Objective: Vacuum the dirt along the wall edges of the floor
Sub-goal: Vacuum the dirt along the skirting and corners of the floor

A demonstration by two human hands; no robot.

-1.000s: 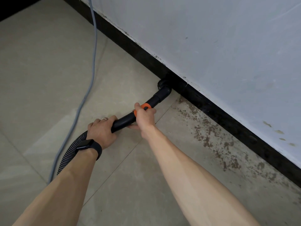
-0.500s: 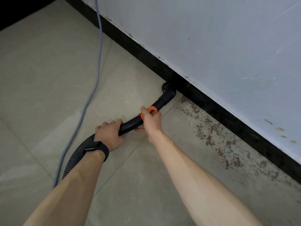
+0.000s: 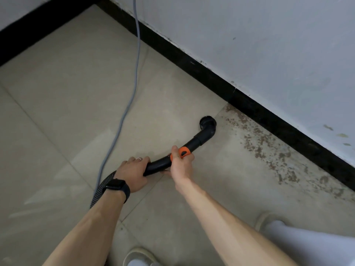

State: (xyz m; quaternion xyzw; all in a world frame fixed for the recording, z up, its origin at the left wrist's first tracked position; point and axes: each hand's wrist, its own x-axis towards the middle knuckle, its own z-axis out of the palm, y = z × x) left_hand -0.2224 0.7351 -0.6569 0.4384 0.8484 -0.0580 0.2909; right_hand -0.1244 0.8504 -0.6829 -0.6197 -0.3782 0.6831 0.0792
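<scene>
Left hand [image 3: 132, 174]: grip wrapped over the rear end of the vacuum tube [image 3: 194, 143], knuckles up, fingers curled round it. There is a thin ring [image 3: 138, 158] on one finger and a black watch [image 3: 117, 186] with a matte band on the wrist.

Right hand [image 3: 181, 163]: grip closed round the tube further forward, at the orange collar [image 3: 184, 150], with the thumb laid along the top. My fingertips are under the tube, so I cannot see them.

The tube is rigid, smooth black plastic, gently curved, and ends in an elbow. The brush nozzle [image 3: 207, 125] is round with short dark bristles. It sits low over the floor [image 3: 57, 83] at a grout line, near the skirting [image 3: 192, 64] but apart from it. I cannot tell whether the bristles touch the tile.

A ribbed dark hose [image 3: 99, 191] leaves the tube behind my left hand. It passes under my left forearm and is hidden from there.

The dirt [image 3: 257, 144] is brown and flaky, in blotchy patches. It lies on the tile to the right of the nozzle, in a band beside the skirting that thins out toward the lower right.

The floor is large beige tiles with a dull sheen and thin joints. The skirting is glossy black with a chipped upper edge. The wall [image 3: 269, 35] is pale grey paint, scuffed, with a few small marks.

A grey round cable [image 3: 135, 83] runs down from the top edge across the tiles and passes behind the hose.

At the bottom edge, a pale slipper toe [image 3: 138, 255] is cut off by the frame. A second slipper [image 3: 266, 219] at lower right is partly covered by a pale trouser leg [image 3: 307, 244].
</scene>
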